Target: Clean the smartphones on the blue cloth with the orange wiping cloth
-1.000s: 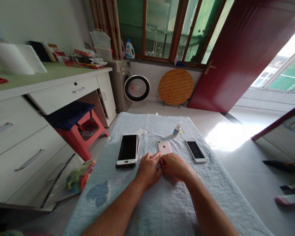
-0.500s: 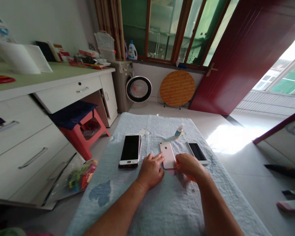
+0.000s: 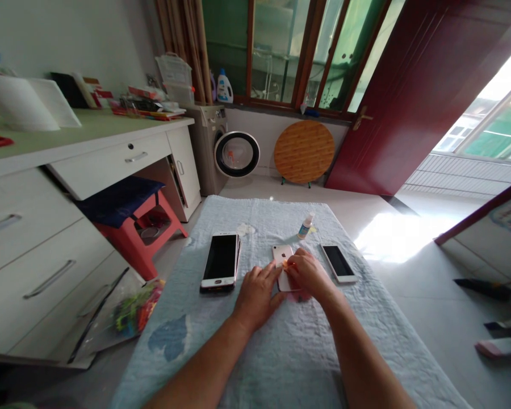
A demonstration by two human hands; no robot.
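A pink smartphone (image 3: 283,279) lies back up on the cloth-covered table, partly hidden by my hands. My left hand (image 3: 255,291) rests flat at its left edge, fingers stretched out and fingertips touching it. Over the right side of the phone, my right hand (image 3: 307,272) is closed on a small orange cloth (image 3: 286,264), pressed to the phone's back; most of the cloth is hidden under the fingers. Left of my hands lies a white phone with a dark screen (image 3: 220,258), on top of another. A second white phone (image 3: 339,262) lies to the right.
A small spray bottle (image 3: 305,226) stands behind the pink phone. The table wears a pale blue cloth (image 3: 281,363). A red stool (image 3: 142,227) and a plastic bag (image 3: 123,309) are at the left, beside a white desk (image 3: 111,153). A washing machine (image 3: 208,142) stands behind.
My right hand has moved left and up from the phone's lower right edge onto its back, with the orange cloth. The left hand stays by the left edge. The view shifts slightly.
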